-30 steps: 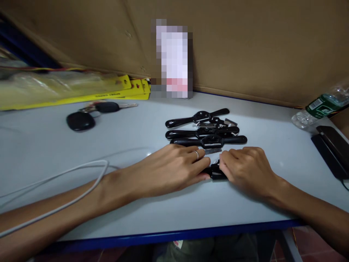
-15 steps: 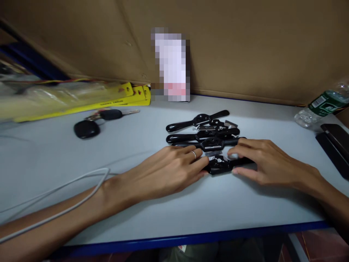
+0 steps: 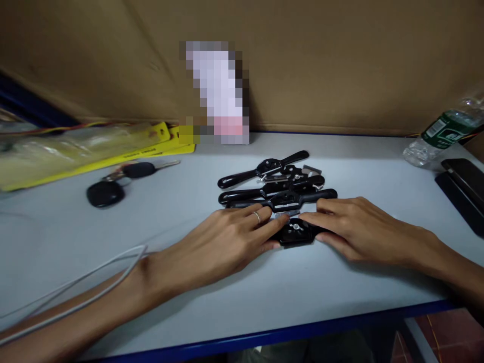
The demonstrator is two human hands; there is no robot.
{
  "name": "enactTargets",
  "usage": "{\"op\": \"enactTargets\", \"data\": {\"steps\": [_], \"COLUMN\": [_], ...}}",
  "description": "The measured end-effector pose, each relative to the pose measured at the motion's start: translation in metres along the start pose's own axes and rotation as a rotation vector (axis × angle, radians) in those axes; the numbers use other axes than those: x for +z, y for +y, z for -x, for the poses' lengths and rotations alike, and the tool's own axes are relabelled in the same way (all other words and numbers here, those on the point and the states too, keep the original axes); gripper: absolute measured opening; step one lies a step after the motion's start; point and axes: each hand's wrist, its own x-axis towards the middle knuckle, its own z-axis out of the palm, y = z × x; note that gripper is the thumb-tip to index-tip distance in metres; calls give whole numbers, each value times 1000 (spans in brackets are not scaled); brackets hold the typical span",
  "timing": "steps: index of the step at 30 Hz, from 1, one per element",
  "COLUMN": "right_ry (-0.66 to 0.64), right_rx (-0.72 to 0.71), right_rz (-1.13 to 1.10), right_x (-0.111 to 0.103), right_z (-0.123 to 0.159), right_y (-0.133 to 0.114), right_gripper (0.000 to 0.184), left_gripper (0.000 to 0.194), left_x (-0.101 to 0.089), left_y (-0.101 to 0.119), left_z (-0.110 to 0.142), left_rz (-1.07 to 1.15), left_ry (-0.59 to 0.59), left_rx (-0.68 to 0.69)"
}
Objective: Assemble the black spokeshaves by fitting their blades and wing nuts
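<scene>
Nearest me on the table lies a black spokeshave (image 3: 297,236), with a silver wing-shaped piece on its middle. My left hand (image 3: 234,234), with a ring on one finger, is closed over its left end. On its right end my right hand (image 3: 359,227) is closed too, thumb at the near side and index finger reaching toward the middle. Both handles are largely hidden under the hands. Just beyond the fingers is another black spokeshave (image 3: 286,199). Behind that, more spokeshaves (image 3: 242,194) lie with loose metal blades and small silver screws, partly overlapping.
At the left are keys with a black fob (image 3: 106,193) and yellow-edged plastic packaging (image 3: 151,135). A plastic bottle (image 3: 440,131) leans at the right, near a dark phone-like case (image 3: 463,196). A white cable (image 3: 128,257) crosses my left forearm. Cardboard (image 3: 321,65) stands behind.
My right hand's index finger has come inward, closer to the left fingertips. The silver piece on the near spokeshave now shows plainly. The whole view has shifted slightly.
</scene>
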Motion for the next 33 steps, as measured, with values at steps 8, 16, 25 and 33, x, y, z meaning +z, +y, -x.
{"op": "enactTargets", "data": {"steps": [8, 16, 25, 33], "right_ry": [-9, -47, -40, -9], "right_rx": [52, 1, 3, -15], "right_rz": [137, 191, 191, 237], "right_x": [1, 1, 3, 3], "right_z": [1, 5, 4, 5], "right_y": [-10, -16, -16, -15], "right_gripper": [21, 43, 41, 31], "left_gripper": [41, 39, 32, 40], "left_x": [1, 0, 1, 1], "left_y": [2, 1, 0, 0], "left_z": [0, 0, 3, 1], "left_rz": [-23, -21, -3, -23], "left_ry": [-1, -16, -37, -9], "left_rx": [13, 48, 68, 36]}}
